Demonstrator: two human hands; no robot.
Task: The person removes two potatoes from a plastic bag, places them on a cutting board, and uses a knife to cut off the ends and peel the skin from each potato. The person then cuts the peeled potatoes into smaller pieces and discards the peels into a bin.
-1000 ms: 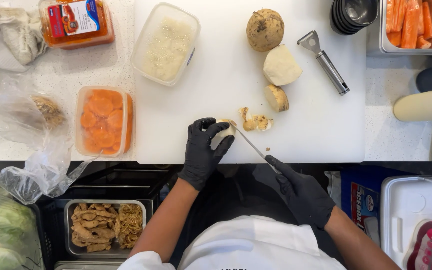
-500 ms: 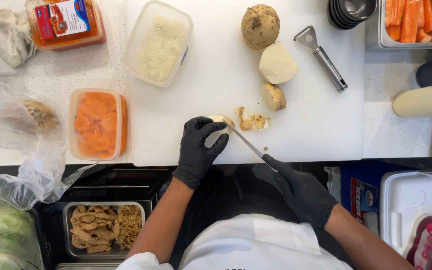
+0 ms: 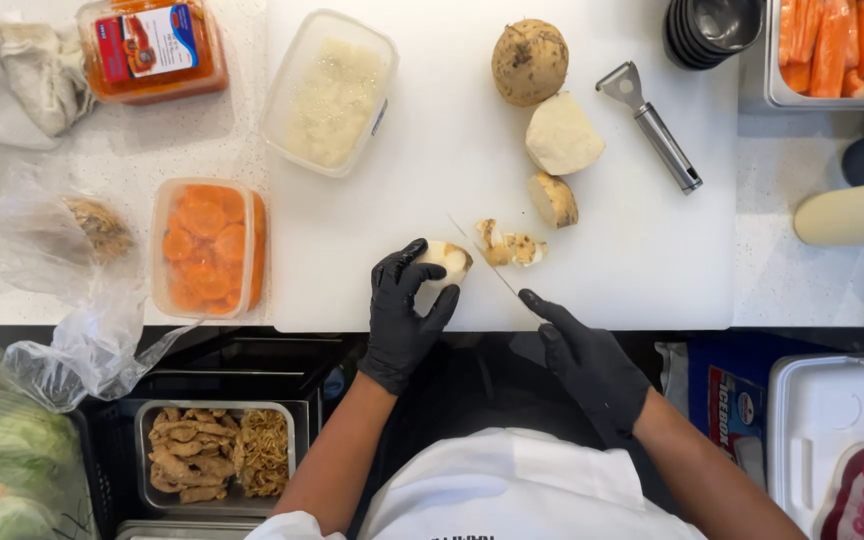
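Both my hands wear black gloves. My left hand (image 3: 407,310) pins a pale piece of root vegetable (image 3: 447,260) to the white cutting board (image 3: 632,270) near its front edge. My right hand (image 3: 584,358) grips a knife (image 3: 482,258) whose blade angles up and left, touching the right side of that piece. Peel scraps (image 3: 510,246) lie just right of the blade. Farther back sit a whole brown root (image 3: 529,62), a peeled chunk (image 3: 563,135) and a cut end piece (image 3: 553,199).
A metal peeler (image 3: 652,126) lies at the board's right. A clear tub of white shreds (image 3: 328,92), a tub of sliced carrot (image 3: 207,246), a lidded orange tub (image 3: 149,48), plastic bags (image 3: 72,280), stacked black bowls (image 3: 714,28) and a carrot tray (image 3: 827,50) surround it.
The knife blade has swung up toward the far side of the held piece. My left hand keeps its hold, fingers spread a little more.
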